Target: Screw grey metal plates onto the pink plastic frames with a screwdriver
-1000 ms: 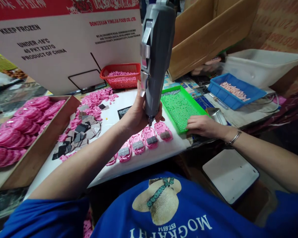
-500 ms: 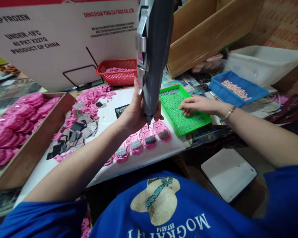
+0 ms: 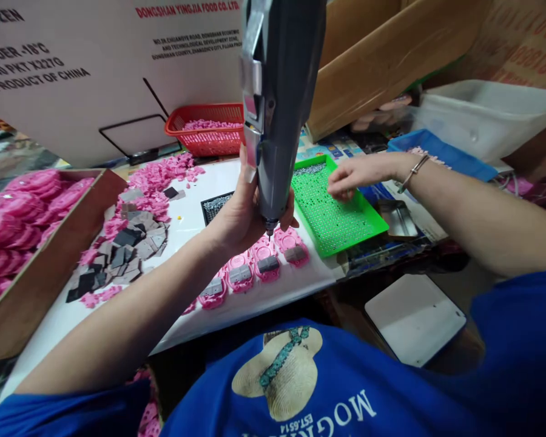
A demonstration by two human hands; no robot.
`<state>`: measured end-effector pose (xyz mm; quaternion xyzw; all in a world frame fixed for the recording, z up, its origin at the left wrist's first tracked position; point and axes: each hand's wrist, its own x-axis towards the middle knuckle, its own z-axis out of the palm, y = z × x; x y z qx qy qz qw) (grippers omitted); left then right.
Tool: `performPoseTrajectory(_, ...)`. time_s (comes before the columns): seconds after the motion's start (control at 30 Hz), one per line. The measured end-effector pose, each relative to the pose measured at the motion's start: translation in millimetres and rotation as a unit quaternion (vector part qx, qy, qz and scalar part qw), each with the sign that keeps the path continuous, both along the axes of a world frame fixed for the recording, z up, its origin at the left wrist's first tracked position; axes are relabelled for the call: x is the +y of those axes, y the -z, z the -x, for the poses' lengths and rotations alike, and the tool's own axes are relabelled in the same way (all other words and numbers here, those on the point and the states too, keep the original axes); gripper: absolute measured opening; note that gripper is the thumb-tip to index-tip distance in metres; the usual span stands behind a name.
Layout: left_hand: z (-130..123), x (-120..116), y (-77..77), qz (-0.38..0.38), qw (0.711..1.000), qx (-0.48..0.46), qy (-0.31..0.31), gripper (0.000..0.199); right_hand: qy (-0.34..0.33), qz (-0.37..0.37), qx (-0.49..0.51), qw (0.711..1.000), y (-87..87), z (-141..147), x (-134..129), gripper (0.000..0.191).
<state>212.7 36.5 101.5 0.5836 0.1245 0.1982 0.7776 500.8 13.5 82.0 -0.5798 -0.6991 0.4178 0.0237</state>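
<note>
My left hand is wrapped round a grey electric screwdriver, which stands upright with its bit pointing down. The bit is over a row of pink plastic casings, each carrying a grey or dark rectangular plate. Whether the tip touches a casing I cannot tell. Over the green perforated tray hovers my right hand, fingers curled and pressed together; anything between them is too small to make out. Small screws lie heaped at the tray's far end, and more dots fill its holes.
Behind my left hand is a small black tray of metal bits. Pink parts and grey plates are piled at left, beside a carton of pink pieces. A red basket, blue bin and metal tin stand around.
The view has shifted slightly, with the table sliding left in it. My right hand stays over the green tray, fingers still curled. The screwdriver remains in my left hand.
</note>
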Motion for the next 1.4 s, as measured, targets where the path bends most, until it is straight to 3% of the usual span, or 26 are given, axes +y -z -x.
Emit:
performPoseTrajectory(0.1,-3,-2,-0.1,-0.004,1.0,-0.006,0.002,0.084,-0.089,0.021,-0.178,0.98,-1.4,16,-6,0.041)
performPoseTrajectory(0.23,-7,-6,-0.4,-0.011,1.0,-0.003,-0.004,0.079,-0.044,-0.12,-0.25,0.96,-2.9,30,9,0.025)
performPoseTrajectory(0.33,-8,-6,0.5,-0.007,1.0,-0.007,0.001,0.073,-0.017,-0.224,-0.286,0.932,-13.8,24,15,0.026)
performPoseTrajectory(0.4,-7,-5,1.6,-0.005,1.0,-0.016,0.003,0.071,-0.067,-0.198,-0.298,0.931,-22.7,20,6,0.026)
performPoseTrajectory(0.47,-7,-4,3.4,-0.009,1.0,-0.029,0.001,0.071,-0.135,-0.117,-0.295,0.939,-28.6,20,-14,0.025)
performPoseTrajectory(0.57,-8,-2,7.0,-0.015,0.999,-0.038,0.004,0.071,-0.175,-0.032,-0.301,0.937,-27.9,31,-49,0.02)
performPoseTrajectory(0.67,-9,-1,9.8,-0.019,0.999,-0.041,0.007,0.072,-0.216,-0.02,-0.338,0.916,-17.9,39,-63,0.017)
performPoseTrajectory(0.73,-10,-2,9.8,-0.028,0.999,-0.045,0.007,0.073,-0.233,-0.067,-0.365,0.899,-10.6,37,-57,0.02)
performPoseTrajectory(0.87,-10,-7,6.5,-0.034,0.998,-0.044,0.014,0.071,-0.164,-0.26,-0.375,0.875,-8.5,19,-32,0.017)
performPoseTrajectory(0.93,-10,-8,5.4,-0.033,0.998,-0.043,0.016,0.071,-0.114,-0.292,-0.327,0.891,-13.8,11,-30,0.016)
performPoseTrajectory(1.0,-10,-8,5.5,-0.034,0.998,-0.048,0.016,0.07,-0.087,-0.225,-0.252,0.937,-19.2,7,-37,0.018)
performPoseTrajectory(1.07,-11,-7,6.3,-0.03,0.998,-0.053,0.017,0.07,-0.093,-0.094,-0.194,0.972,-21.2,9,-48,0.022)
performPoseTrajectory(1.13,-13,-7,6.7,-0.02,0.999,-0.048,0.014,0.069,-0.117,0.016,-0.187,0.975,-18.5,17,-57,0.026)
performPoseTrajectory(1.2,-15,-8,5.9,-0.014,0.999,-0.032,0.005,0.071,-0.132,0.047,-0.208,0.968,-12.8,27,-59,0.025)
performPoseTrajectory(1.3,-15,-11,3.4,-0.025,1.0,-0.007,-0.009,0.075,-0.099,-0.028,-0.248,0.963,-6.2,36,-47,0.02)
performPoseTrajectory(1.4,-12,-13,2.3,-0.041,0.999,-0.01,-0.009,0.074,-0.021,-0.197,-0.284,0.938,-7.3,28,-30,0.026)
